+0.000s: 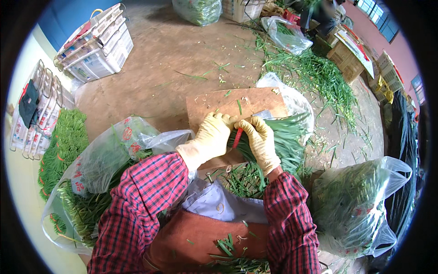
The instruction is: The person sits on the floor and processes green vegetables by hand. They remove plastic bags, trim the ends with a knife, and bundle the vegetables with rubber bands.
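Observation:
My left hand [213, 135], in a cream rubber glove, grips one end of a bunch of long green leaves [284, 133], likely chives. The gloved right hand [259, 142] pinches a red tie strip [237, 137] that lies across the bunch close to the left fingers. The leaves fan out to the right, behind and beyond my right hand. Under both hands is a wooden board [224, 99] with leaf scraps on it. A flat grey metal piece [264, 114], maybe a blade, shows just past the right fingers; the rest of it is hidden.
Left stands an open plastic bag of greens [92, 171], near tied bunches [70, 133] and stacked crates [99, 44]. A full bag [352, 205] sits at right. Loose leaves [318, 75] litter the floor; a person [321, 17] is at the far right.

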{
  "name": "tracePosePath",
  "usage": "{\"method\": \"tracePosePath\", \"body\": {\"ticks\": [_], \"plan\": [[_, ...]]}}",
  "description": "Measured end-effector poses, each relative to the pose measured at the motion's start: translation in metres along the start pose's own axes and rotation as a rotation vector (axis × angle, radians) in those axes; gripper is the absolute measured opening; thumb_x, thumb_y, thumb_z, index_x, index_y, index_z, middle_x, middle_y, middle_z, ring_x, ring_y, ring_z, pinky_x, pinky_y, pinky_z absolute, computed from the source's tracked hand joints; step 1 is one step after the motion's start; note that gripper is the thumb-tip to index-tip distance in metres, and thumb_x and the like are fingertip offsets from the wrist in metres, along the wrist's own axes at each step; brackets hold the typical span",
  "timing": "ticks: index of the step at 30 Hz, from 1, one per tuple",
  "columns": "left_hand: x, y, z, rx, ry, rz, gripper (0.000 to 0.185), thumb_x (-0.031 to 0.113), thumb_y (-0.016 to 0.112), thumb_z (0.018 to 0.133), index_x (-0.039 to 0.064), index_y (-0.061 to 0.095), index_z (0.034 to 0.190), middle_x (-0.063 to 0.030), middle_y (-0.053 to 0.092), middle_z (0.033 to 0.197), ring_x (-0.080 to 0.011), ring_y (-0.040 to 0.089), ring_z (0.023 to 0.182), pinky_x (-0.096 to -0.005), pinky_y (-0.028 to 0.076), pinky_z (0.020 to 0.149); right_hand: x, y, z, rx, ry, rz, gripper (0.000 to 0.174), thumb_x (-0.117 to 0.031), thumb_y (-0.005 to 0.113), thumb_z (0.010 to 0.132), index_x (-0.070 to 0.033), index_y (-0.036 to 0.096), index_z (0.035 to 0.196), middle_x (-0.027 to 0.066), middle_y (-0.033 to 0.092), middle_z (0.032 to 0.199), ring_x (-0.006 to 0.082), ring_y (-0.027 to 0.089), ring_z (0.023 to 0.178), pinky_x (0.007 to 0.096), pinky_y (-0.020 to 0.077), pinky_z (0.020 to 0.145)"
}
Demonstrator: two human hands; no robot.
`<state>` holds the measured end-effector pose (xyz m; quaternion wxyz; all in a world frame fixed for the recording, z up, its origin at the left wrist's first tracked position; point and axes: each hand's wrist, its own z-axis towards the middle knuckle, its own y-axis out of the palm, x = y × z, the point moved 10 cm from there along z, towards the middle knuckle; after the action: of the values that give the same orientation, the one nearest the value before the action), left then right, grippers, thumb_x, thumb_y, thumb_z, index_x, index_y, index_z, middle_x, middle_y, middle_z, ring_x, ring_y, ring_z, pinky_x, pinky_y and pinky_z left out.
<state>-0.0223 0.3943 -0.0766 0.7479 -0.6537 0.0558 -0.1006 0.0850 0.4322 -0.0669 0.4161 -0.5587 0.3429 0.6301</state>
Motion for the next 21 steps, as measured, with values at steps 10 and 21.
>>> {"method": "tracePosePath", "body": {"ticks": [10, 21], "plan": [[-0.012, 0.043, -0.034, -0.132, -0.046, -0.129, 0.105, 0.035, 0.088, 0.059, 0.001, 0.04, 0.145, -0.0188, 0.053, 0.136, -0.0368, 0.046, 0.135, -0.0454, 0.037, 0.115, 0.016, 0.036, -0.006, -0.173, -0.268, -0.324, 0.011, -0.015, 0.07, 0.091, -0.005, 0.073, 0.096, 0.0141, 0.071, 0.09, 0.035, 0.065, 0.081, 0.0394, 0.0517, 0.075], [-0.027, 0.05, -0.006, -0.253, 0.019, -0.034, 0.048, 0.017, 0.072, 0.072, 0.01, 0.064, 0.119, -0.0147, 0.069, 0.117, -0.0344, 0.066, 0.109, -0.0429, 0.054, 0.093, 0.0, 0.046, 0.005, -0.171, -0.371, -0.446, 0.011, -0.018, 0.07, 0.09, -0.007, 0.071, 0.093, 0.0138, 0.065, 0.081, 0.0352, 0.063, 0.081, 0.0432, 0.0508, 0.074]]}}
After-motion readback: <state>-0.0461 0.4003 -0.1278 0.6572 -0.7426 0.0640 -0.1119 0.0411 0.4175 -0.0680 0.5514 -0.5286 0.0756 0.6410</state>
